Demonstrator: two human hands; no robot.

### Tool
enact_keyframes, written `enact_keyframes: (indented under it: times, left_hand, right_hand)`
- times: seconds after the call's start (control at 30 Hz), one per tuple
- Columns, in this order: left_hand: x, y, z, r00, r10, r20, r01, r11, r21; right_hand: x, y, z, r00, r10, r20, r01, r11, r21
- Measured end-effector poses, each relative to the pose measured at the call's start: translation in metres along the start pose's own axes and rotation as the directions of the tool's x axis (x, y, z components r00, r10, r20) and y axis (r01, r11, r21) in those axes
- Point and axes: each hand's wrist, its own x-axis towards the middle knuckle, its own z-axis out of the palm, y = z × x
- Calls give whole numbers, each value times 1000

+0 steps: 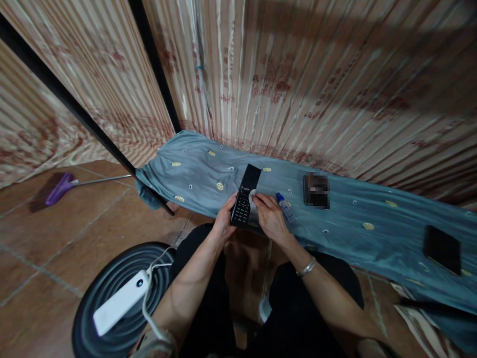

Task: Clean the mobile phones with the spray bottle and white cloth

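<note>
A black flip phone (244,201) lies unfolded in front of me, its keypad toward me and its dark screen half pointing away. My left hand (224,219) grips the phone by its lower left edge. A small white wipe or tissue (252,198) is pinched in the fingers of my right hand (269,215), against the right edge of the phone near the hinge. Just right of that hand, a small clear bottle with a blue cap (285,207) lies on the blue patterned cloth (201,171).
Farther right on the cloth are a dark box with a pixelated face (316,191) and a black flat device (442,249). A white power bank (121,302) with a cable rests on a round black ribbed stool (85,311). A purple broom (61,189) lies on the tiled floor, near black poles (158,74).
</note>
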Motion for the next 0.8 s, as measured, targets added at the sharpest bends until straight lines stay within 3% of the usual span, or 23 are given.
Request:
enact_keyframes:
  times: [0.13,0.63,0.8]
  left_hand:
    - [-1,1,4,999,3,-49,-3,1000,-8]
    - [5,-10,-3,1000,9,-9,-9,998,70]
    - [6,-7,-3,999,27,-17,-27,999,38]
  right_hand:
    - [-3,-7,1,1000,-9,5,9,1000,-5]
    - [-1,-22,2,995,-83,50,81,996,36]
    - [-5,-31,6,990,-143,8,142,989,31]
